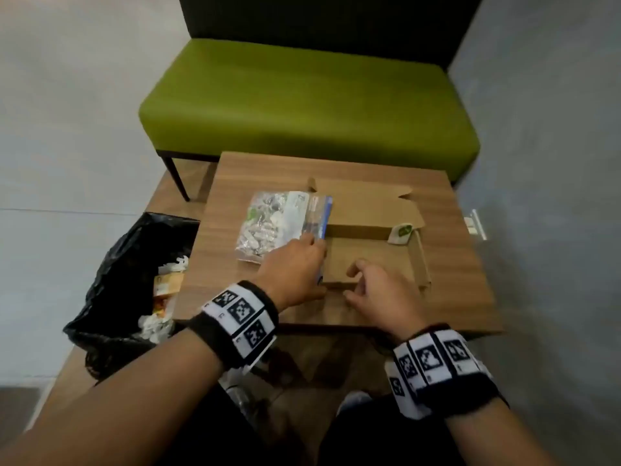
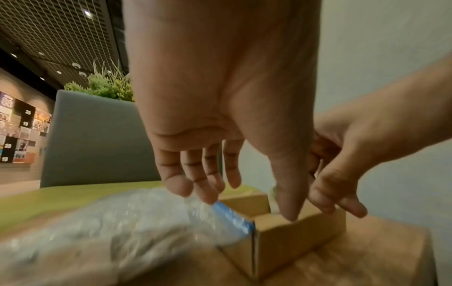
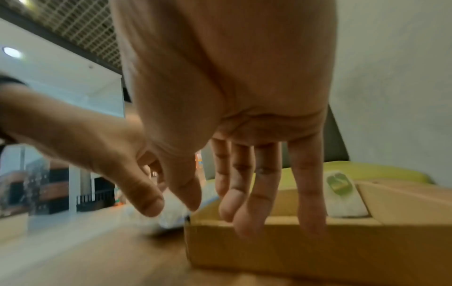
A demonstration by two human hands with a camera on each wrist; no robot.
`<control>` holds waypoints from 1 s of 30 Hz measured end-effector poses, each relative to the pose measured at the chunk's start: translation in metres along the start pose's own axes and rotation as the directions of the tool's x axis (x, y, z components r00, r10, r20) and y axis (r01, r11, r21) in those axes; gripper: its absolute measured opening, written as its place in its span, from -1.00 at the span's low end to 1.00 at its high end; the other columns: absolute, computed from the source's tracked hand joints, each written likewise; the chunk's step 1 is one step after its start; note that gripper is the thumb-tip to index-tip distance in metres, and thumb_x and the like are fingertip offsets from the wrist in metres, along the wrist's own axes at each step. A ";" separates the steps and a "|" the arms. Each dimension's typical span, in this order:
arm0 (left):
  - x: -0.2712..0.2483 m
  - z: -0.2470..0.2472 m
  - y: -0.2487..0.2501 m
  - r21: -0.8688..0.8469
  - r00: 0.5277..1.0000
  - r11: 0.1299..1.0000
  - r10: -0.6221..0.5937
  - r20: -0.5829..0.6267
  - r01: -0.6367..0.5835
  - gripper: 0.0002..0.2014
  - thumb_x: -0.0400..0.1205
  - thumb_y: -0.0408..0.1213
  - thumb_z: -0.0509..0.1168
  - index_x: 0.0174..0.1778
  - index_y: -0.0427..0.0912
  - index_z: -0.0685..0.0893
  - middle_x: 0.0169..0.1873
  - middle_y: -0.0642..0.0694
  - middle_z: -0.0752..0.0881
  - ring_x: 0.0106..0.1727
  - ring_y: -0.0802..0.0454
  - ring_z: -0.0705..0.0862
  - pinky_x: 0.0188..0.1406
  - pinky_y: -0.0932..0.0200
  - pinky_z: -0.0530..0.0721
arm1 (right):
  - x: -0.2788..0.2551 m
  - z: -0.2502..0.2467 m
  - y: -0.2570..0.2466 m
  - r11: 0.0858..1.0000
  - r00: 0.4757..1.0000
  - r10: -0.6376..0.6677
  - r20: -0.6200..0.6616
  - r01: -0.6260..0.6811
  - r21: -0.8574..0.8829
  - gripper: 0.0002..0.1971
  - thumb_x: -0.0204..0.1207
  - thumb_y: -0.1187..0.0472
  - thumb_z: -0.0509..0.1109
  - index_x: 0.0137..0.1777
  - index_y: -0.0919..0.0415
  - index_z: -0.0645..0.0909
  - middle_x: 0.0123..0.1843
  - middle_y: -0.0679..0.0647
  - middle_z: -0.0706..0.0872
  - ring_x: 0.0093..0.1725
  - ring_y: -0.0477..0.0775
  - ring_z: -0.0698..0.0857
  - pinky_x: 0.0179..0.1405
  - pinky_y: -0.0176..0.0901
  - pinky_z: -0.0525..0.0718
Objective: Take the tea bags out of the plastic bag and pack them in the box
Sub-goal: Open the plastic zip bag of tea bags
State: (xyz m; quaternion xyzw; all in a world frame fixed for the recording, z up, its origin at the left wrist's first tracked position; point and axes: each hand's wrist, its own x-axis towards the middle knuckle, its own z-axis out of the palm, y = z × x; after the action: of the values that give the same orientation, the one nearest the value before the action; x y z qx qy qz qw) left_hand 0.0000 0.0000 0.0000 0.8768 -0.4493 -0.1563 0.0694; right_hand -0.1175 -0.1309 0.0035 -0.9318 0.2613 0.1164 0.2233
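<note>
From the head view, a clear plastic zip bag (image 1: 275, 223) full of white tea bags lies on the wooden table (image 1: 453, 270) just left of the open brown cardboard box (image 1: 373, 253), where one white tea bag with a green label (image 1: 400, 233) leans in the far right corner. The left wrist view shows the left hand (image 2: 220, 120) with fingers straight, their tips touching the bag's blue-striped mouth beside the box wall, gripping nothing. The right wrist view shows the right hand (image 3: 234, 120) spread loosely over the box's near edge, holding nothing.

office lounge: green bench (image 1: 302, 105), grid ceiling (image 2: 61, 34).
</note>
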 end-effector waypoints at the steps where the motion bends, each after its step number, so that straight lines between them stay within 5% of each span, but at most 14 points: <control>1: 0.003 0.007 0.000 0.041 1.000 0.999 -0.028 0.015 0.027 -0.45 0.48 -0.06 0.50 0.32 -0.15 0.49 0.22 -0.14 0.55 0.15 -0.16 0.64 -0.08 -0.08 0.70 | 0.004 0.007 -0.002 0.999 1.000 0.025 0.008 -0.024 -0.045 -0.70 0.55 -0.04 0.42 0.25 -0.13 0.54 0.06 -0.09 0.73 0.13 0.05 0.68 0.09 0.01 0.66; 6: 0.001 0.032 0.003 0.111 0.988 0.983 -0.138 -0.064 0.145 -0.67 0.65 -0.21 0.30 0.29 -0.19 0.44 0.20 -0.19 0.57 0.16 -0.23 0.67 -0.23 -0.06 0.51 | 0.006 0.034 -0.004 0.978 0.984 0.130 -0.124 -0.148 -0.147 -0.77 0.61 0.06 0.37 0.25 -0.04 0.60 0.18 0.04 0.72 0.22 0.15 0.68 0.00 -0.04 0.57; 14: -0.007 0.026 -0.023 0.087 0.969 0.992 -0.072 -0.238 0.095 -0.88 0.64 -0.27 0.24 0.03 -0.16 0.64 -0.03 -0.14 0.75 -0.04 -0.18 0.72 -0.21 -0.03 0.68 | 0.012 0.038 0.003 0.981 0.972 0.081 -0.221 -0.117 -0.153 -0.85 0.67 0.05 0.31 0.14 -0.03 0.68 0.02 0.03 0.77 0.07 0.13 0.72 -0.13 -0.11 0.57; 17: -0.030 0.008 -0.036 -0.065 0.910 0.992 -0.123 -0.395 0.106 -0.93 0.57 -0.26 0.35 -0.11 -0.17 0.70 -0.18 -0.17 0.76 -0.17 -0.24 0.74 -0.32 -0.04 0.68 | 0.013 0.039 0.006 0.987 0.974 0.083 -0.210 -0.109 -0.115 -0.84 0.67 0.02 0.31 0.15 -0.03 0.68 0.01 0.01 0.76 0.07 0.10 0.71 -0.04 -0.08 0.64; 19: -0.050 -0.004 -0.047 -0.128 0.830 0.985 -0.165 -0.533 0.113 -0.95 0.50 -0.32 0.45 -0.20 -0.16 0.70 -0.30 -0.16 0.76 -0.30 -0.23 0.72 -0.41 0.05 0.58 | 0.012 0.037 0.005 0.990 0.979 0.077 -0.187 -0.097 -0.100 -0.81 0.64 -0.06 0.35 0.16 -0.06 0.67 -0.01 -0.03 0.76 0.05 0.07 0.71 0.01 -0.04 0.68; 23: -0.088 -0.023 -0.061 -0.311 0.709 0.949 -0.252 -0.659 0.048 -0.92 0.51 -0.35 0.43 -0.19 -0.12 0.66 -0.36 -0.01 0.70 -0.38 -0.05 0.65 -0.37 0.06 0.58 | 0.005 0.023 -0.011 0.999 0.966 0.010 -0.259 -0.020 -0.037 -0.67 0.61 -0.14 0.37 0.32 -0.11 0.64 -0.17 -0.13 0.76 -0.09 -0.06 0.70 -0.17 -0.14 0.61; 27: -0.118 -0.025 -0.039 -0.375 0.696 0.926 -0.242 -0.676 -0.042 -0.90 0.47 -0.34 0.41 -0.27 -0.06 0.64 -0.44 0.13 0.59 -0.43 0.09 0.58 -0.39 0.13 0.55 | -0.011 -0.001 -0.053 0.899 0.914 -0.078 -0.399 0.237 0.368 -0.63 0.62 -0.27 0.28 0.01 -0.01 0.73 -0.26 -0.14 0.75 -0.25 -0.11 0.74 -0.24 -0.09 0.71; 30: -0.132 -0.013 -0.016 -0.410 0.729 0.903 -0.195 -0.656 -0.127 -0.88 0.44 -0.38 0.45 -0.27 -0.07 0.67 -0.43 0.21 0.54 -0.42 0.21 0.55 -0.39 0.41 0.47 | -0.019 -0.009 -0.088 0.661 0.969 -0.043 -0.242 0.209 0.720 -0.56 0.57 -0.29 0.32 -0.12 0.11 0.71 -0.28 0.05 0.82 -0.39 0.02 0.80 -0.37 -0.09 0.74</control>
State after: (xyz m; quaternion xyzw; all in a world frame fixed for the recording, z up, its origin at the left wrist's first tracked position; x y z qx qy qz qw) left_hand -0.0553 0.1158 0.0359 0.8430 -0.3296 0.0813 0.4172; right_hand -0.0848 -0.0605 0.0491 -0.7835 0.2420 -0.1115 0.5614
